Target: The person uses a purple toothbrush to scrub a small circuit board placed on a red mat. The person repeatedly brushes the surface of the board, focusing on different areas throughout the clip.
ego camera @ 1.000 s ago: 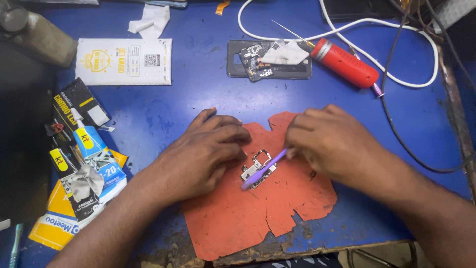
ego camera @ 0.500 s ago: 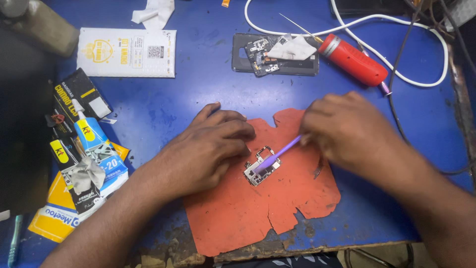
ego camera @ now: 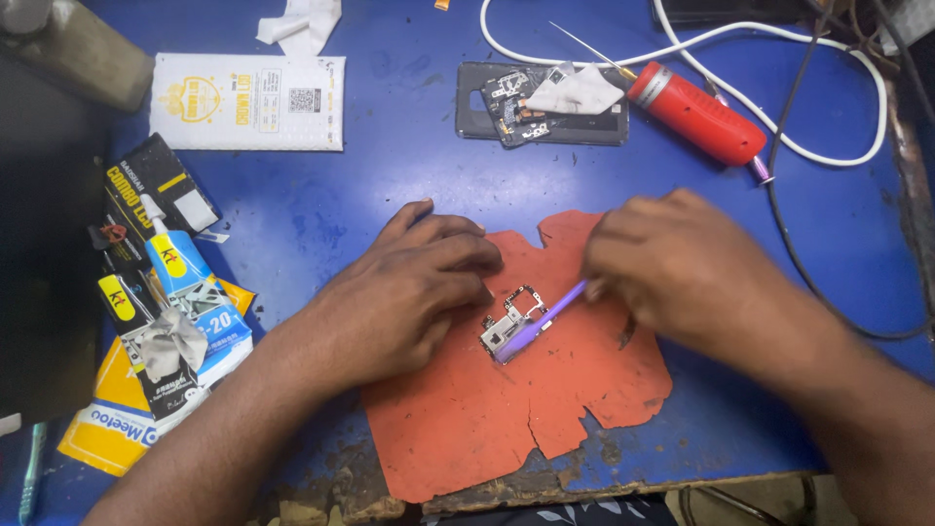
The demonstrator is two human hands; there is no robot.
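A small phone circuit board (ego camera: 510,321) with metal shields lies on a torn orange mat (ego camera: 545,399) on the blue table. My left hand (ego camera: 409,292) rests on the mat with its fingertips pressed against the board's left side. My right hand (ego camera: 672,263) grips a purple brush (ego camera: 541,321), whose head lies against the board's lower right side. The right hand is slightly blurred.
A dark opened phone (ego camera: 541,102) with a white cloth sits at the back, beside a red cylindrical tool (ego camera: 696,112) and a white cable (ego camera: 828,68). A white packet (ego camera: 248,102) lies back left. Glue tubes and packets (ego camera: 166,312) crowd the left edge. The table's worn front edge (ego camera: 584,487) is close.
My right hand has shifted to the right and slightly back, drawing the purple brush across the board. My left hand stays on the board.
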